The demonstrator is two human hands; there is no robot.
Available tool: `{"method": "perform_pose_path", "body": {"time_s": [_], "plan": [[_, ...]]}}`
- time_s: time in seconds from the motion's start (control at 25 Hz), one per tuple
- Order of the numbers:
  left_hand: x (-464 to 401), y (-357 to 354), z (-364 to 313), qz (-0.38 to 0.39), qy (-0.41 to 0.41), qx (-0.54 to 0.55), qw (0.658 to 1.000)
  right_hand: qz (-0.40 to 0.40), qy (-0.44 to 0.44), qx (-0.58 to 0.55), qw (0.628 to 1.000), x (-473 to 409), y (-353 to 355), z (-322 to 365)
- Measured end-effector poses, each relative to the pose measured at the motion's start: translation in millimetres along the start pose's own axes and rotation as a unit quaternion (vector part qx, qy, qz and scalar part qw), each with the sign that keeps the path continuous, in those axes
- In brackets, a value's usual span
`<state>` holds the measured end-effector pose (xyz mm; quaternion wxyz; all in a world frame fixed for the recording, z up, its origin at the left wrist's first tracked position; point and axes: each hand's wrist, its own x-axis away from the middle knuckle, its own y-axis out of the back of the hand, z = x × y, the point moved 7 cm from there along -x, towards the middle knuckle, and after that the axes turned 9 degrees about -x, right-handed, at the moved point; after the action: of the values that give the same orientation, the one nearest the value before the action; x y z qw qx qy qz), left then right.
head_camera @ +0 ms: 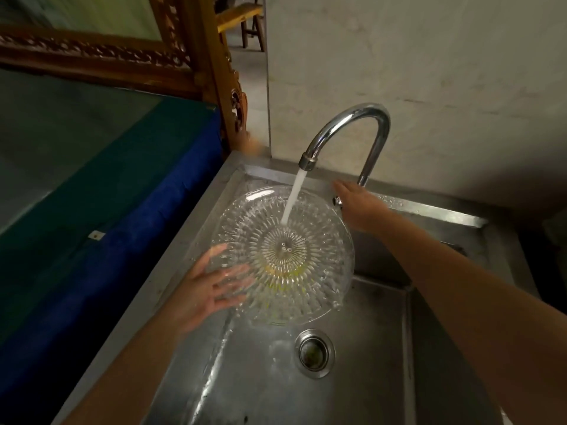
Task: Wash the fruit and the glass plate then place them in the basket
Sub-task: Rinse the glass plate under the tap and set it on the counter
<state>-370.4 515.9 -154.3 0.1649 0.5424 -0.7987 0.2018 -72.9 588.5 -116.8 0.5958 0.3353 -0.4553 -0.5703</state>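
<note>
A round cut-glass plate (322, 240) is held over the steel sink (383, 348), under running water from the chrome tap (346, 130). My left hand (208, 289) supports the plate from below at its left edge, fingers spread under the glass. My right hand (356, 207) reaches to the tap's handle (337, 200) at the back rim of the sink, touching it. Something yellow-green (282, 273) shows blurred through the plate's middle; I cannot tell what it is. No basket is in view.
The sink drain (314, 352) lies just in front of the plate. A blue-edged surface (122, 225) runs along the sink's left side, with carved wooden furniture (211, 65) behind it. A pale wall (429, 72) backs the tap.
</note>
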Motion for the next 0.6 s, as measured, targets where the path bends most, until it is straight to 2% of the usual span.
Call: {"method": "perform_pose_path", "body": {"time_s": [0.16, 0.28, 0.36, 0.4, 0.48, 0.6], "plan": [[-1, -4, 14, 0.012, 0.014, -0.017, 1.000, -0.026, 0.009, -0.011, 1.000, 1, 0, -6], [-6, -6, 25, 0.020, 0.033, -0.026, 0.999, -0.049, -0.010, -0.084, 0.995, 29, -16, -11], [-9, -9, 28, 0.026, 0.035, -0.022, 0.999, -0.031, -0.036, -0.188, 0.981, 51, -30, -17], [-10, -11, 29, 0.031, 0.031, -0.017, 0.999, -0.024, -0.066, -0.285, 0.956, 62, -36, -21], [-10, -15, 29, 0.051, 0.021, -0.010, 0.998, -0.008, -0.119, -0.470, 0.875, 82, -48, -29], [-10, -19, 24, 0.068, 0.004, -0.033, 0.997, 0.068, -0.176, -0.633, 0.750, 114, -69, -35]]}}
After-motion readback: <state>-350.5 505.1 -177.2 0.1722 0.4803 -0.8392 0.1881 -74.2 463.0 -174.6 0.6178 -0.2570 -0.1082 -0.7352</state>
